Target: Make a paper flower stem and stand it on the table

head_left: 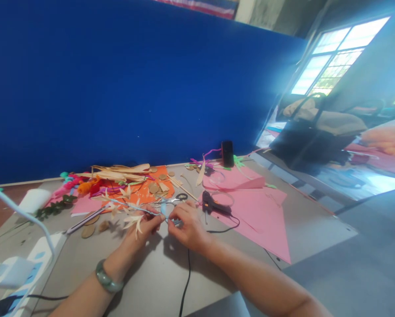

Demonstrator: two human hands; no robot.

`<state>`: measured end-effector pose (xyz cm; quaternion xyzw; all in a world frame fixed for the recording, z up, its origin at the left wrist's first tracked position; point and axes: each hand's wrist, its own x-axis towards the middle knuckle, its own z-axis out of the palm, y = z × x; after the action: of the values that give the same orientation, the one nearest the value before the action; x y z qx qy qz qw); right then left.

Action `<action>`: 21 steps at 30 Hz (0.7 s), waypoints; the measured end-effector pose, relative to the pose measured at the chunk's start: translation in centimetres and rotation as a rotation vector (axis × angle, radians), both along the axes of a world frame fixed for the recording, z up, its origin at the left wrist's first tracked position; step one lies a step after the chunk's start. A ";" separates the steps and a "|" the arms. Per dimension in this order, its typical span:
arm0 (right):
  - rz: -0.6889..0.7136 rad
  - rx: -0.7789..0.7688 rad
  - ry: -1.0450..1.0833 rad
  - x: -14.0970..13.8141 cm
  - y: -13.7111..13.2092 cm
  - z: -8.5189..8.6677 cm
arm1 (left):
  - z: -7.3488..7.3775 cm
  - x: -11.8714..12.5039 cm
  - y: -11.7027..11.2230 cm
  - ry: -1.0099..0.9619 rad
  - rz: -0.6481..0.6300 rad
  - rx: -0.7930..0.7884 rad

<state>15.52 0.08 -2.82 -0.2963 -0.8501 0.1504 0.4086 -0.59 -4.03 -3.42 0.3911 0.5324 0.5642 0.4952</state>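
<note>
My left hand [147, 223] pinches a thin light-blue wrapped stem [131, 204] that points away to the left. Pale, dried leaf-like pieces [134, 221] stick out along it. Close beside it, the fingers of my right hand [190, 225] are pressed together around the stem's near end, where a bit of light-blue strip [163, 208] shows between the hands. Just beyond the fingers lies a pair of scissors [181, 197] with dark handles. A black glue gun [213, 205] rests to the right of my right hand.
Pink sheets [266, 220] spread at right, with a dark phone-like object [227, 154] behind. Orange paper [144, 189], dried husks [118, 172], wood discs [153, 188] and coloured pipe cleaners [85, 185] lie at back left. A power strip [48, 251] and cords occupy the left front; a blue panel [134, 88] stands behind.
</note>
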 end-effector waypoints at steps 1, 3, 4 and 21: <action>0.001 -0.088 0.035 -0.1 0.1 -0.2 | 0.0 -0.1 0.0 -0.006 -0.007 0.005; 0.015 -0.332 0.128 -0.2 0.5 -0.7 | -0.2 -0.2 0.1 -0.026 -0.022 0.009; 0.034 -0.475 0.181 -0.2 0.7 -1.0 | -0.2 -0.3 0.2 -0.039 -0.027 0.010; -0.064 0.502 -0.192 1.0 0.1 0.3 | 0.1 -0.5 0.7 0.046 0.054 -0.020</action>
<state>16.56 0.15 -2.48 -0.2254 -0.8858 -0.1068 0.3913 -1.09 -3.33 -3.33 0.3846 0.5597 0.5628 0.4713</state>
